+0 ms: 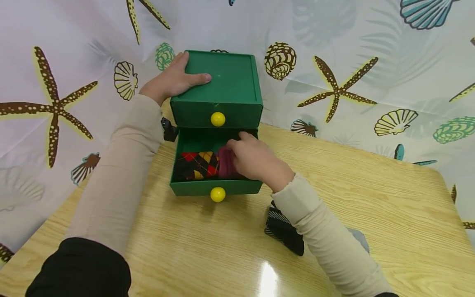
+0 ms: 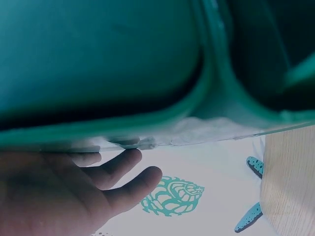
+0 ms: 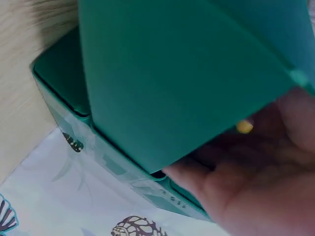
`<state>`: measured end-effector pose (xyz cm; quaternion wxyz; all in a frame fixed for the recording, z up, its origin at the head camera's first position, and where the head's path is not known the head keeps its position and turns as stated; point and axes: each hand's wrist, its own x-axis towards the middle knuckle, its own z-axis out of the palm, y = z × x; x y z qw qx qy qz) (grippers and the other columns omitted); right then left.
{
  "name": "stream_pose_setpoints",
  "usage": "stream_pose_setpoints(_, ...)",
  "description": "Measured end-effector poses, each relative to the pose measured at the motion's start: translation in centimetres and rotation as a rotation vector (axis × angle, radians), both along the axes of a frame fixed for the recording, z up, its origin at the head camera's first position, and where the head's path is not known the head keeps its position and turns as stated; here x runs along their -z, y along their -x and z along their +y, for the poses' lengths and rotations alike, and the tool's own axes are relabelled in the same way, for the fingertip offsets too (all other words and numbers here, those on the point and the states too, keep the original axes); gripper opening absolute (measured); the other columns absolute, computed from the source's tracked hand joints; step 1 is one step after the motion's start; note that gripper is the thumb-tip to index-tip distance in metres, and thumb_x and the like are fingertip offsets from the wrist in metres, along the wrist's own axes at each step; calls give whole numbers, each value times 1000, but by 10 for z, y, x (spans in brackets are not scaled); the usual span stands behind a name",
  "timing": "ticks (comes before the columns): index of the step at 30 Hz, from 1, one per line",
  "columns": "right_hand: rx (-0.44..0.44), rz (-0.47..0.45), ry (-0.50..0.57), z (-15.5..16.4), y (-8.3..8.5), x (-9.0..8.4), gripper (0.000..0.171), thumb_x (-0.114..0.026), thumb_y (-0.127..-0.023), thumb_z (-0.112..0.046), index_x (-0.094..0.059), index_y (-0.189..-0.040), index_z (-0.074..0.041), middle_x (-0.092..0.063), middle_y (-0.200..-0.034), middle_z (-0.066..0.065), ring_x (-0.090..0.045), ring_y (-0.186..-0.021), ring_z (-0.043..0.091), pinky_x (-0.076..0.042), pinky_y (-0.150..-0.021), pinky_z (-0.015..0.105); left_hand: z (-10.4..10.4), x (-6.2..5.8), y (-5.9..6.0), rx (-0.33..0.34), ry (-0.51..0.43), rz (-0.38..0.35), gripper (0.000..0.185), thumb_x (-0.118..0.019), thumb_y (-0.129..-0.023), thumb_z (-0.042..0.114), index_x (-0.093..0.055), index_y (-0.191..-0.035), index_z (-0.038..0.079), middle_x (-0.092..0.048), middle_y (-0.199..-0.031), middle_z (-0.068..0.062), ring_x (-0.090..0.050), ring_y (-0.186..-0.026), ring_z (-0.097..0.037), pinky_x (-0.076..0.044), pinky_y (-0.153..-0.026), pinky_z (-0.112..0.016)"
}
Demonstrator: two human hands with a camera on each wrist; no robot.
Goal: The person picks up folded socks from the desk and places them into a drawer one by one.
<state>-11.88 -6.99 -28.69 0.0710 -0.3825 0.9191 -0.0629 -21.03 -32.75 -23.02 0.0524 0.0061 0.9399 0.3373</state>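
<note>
A green two-drawer box [image 1: 230, 82] stands at the table's back edge. Its upper drawer is closed and its lower drawer [image 1: 215, 187] is pulled out. Inside lie a red, yellow and black argyle sock [image 1: 196, 165] and a maroon sock [image 1: 224, 163]. My right hand [image 1: 252, 159] reaches into the drawer, fingers curled down round the maroon sock. My left hand [image 1: 172, 78] rests on the box's top left corner, thumb flat on the lid. In the left wrist view its fingers [image 2: 123, 179] lie fairly straight beside the box [image 2: 98, 59]. The right wrist view shows only my palm [image 3: 256, 191] against the green box wall [image 3: 172, 73].
A black-and-white striped sock [image 1: 282, 229] lies on the wooden table [image 1: 371, 185] under my right forearm, with something grey [image 1: 359, 238] beside it. A seashell-and-starfish patterned cloth [image 1: 371, 49] hangs close behind the box. Each drawer has a yellow knob [image 1: 217, 194].
</note>
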Motion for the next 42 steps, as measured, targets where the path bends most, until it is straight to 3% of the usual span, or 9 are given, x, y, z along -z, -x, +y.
stream_pose_setpoints(4,-16,71,-110,-1,-2,2,35,-55,-102,-10,-60,-136,-12,-65,-128,11,-51,-125,34,-35,-112,50,1,0,1,0,7,-1,102,-48,-100,59,20,-158,12,23,-165,-9,18,-151,-27,1,-121,-50)
stream_pose_setpoints(7,-5,169,-156,-2,-4,4,34,-58,-102,-13,-62,-136,-15,-63,-126,12,-51,-124,36,-24,-115,60,2,1,1,2,3,-5,102,-48,-100,59,20,-158,11,23,-165,-9,18,-151,-27,2,-121,-50)
stream_pose_setpoints(10,-2,206,-169,-1,-2,6,33,-58,-102,-16,-64,-135,-16,-64,-119,11,-58,-113,32,-23,-115,62,3,1,2,4,0,-6,102,-49,-100,59,20,-158,12,23,-165,-9,19,-151,-27,2,-121,-50)
stream_pose_setpoints(19,-12,35,-77,14,3,6,32,-55,-99,-10,-65,-128,-16,-65,-107,4,-61,-107,25,-14,-115,66,8,0,2,10,3,-3,101,-48,-100,58,20,-158,11,23,-165,-10,18,-151,-27,1,-121,-49)
stream_pose_setpoints(24,-32,29,9,25,-3,2,29,-56,-99,-11,-69,-124,-15,-65,-105,3,-60,-104,24,-18,-114,68,9,-1,1,10,-1,0,100,-48,-101,57,20,-158,11,23,-165,-9,18,-151,-26,2,-121,-48)
stream_pose_setpoints(28,21,84,302,35,-18,3,20,-59,-99,-10,-72,-115,-9,-66,-101,4,-57,-95,23,-41,-102,49,9,-1,0,11,-8,3,100,-48,-101,56,20,-158,11,22,-166,-9,17,-151,-26,1,-121,-48)
stream_pose_setpoints(34,124,26,1058,39,-59,22,15,-57,-99,-5,-70,-103,0,-64,-89,6,-54,-74,18,-48,-64,29,7,-1,0,4,-24,2,100,-48,-100,57,20,-159,12,23,-166,-8,18,-151,-26,1,-121,-48)
stream_pose_setpoints(38,230,-196,1367,34,-87,43,16,-54,-100,-5,-66,-102,6,-64,-80,12,-55,-57,21,-48,-51,25,5,-1,0,-6,-34,-6,100,-48,-100,57,20,-159,13,23,-165,-7,18,-151,-25,1,-121,-48)
stream_pose_setpoints(42,368,-466,1497,25,-109,69,15,-51,-100,-2,-60,-100,10,-65,-79,18,-60,-51,26,-53,-45,31,4,0,-1,-10,-37,-9,99,-48,-101,57,20,-159,13,24,-165,-7,19,-151,-25,2,-121,-49)
